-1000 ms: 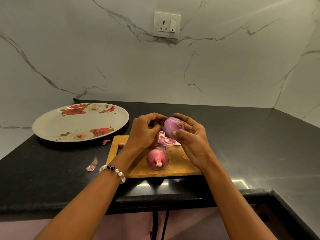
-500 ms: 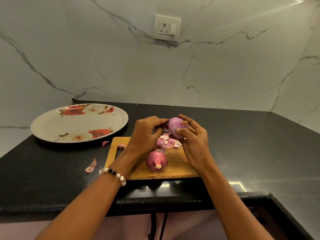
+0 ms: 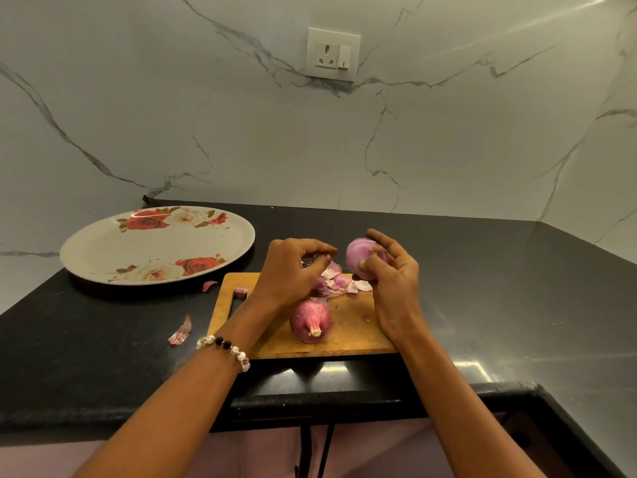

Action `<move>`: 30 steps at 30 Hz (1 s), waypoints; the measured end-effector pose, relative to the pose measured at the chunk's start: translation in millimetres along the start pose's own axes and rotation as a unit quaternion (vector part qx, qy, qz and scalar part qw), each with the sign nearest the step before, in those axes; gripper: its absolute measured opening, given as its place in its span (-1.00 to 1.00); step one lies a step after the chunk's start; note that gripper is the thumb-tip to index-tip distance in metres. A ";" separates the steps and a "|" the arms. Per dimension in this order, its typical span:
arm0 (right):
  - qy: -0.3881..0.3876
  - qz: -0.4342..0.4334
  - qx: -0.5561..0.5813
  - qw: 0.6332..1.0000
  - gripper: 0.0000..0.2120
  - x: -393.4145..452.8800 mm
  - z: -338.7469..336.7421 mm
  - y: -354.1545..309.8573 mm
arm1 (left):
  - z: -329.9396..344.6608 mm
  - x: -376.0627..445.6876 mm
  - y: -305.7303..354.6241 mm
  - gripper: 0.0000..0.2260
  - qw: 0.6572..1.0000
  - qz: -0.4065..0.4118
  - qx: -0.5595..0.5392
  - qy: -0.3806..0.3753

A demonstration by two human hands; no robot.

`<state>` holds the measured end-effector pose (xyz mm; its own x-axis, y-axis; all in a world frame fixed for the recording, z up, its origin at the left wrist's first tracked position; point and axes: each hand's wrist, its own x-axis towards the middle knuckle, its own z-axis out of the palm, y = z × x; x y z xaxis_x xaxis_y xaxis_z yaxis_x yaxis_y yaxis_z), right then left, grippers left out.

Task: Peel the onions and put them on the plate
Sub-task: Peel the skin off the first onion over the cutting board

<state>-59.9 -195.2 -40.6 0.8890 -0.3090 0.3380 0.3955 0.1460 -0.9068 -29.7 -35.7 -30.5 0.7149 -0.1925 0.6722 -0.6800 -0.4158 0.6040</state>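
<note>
Smooth round onion (image 3: 358, 254), wooden board (image 3: 348, 331)

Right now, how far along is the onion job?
Done: peels heaped on the cutting board. In hand: right hand grips a nearly peeled onion; left hand apart. Left: the unpeeled onion, and the plate holds none.

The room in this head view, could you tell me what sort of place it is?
Most likely a home kitchen: a black stone counter under a marble-look wall with a socket, and a wooden cutting board with onions.
</note>
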 end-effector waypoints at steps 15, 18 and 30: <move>-0.083 -0.092 -0.198 0.972 -0.47 -6.1 6.2 2.4 | 1.9 2.5 0.4 -0.76 0.999 -0.001 0.010 -0.045; -0.085 -0.092 -0.202 0.971 -0.48 -6.8 6.6 2.1 | 2.8 2.1 -0.6 -0.77 0.999 0.002 0.016 -0.048; -0.098 -0.104 -0.210 0.967 -0.47 -9.1 7.6 1.7 | 3.4 1.8 -1.2 -0.73 0.998 0.004 0.019 -0.054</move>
<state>-65.5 -185.0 -43.3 0.8430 -0.1014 0.5282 0.4786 -0.3067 -0.8227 -27.0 -38.6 -31.5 0.7240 -0.2906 0.6256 -0.6809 -0.4463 0.5807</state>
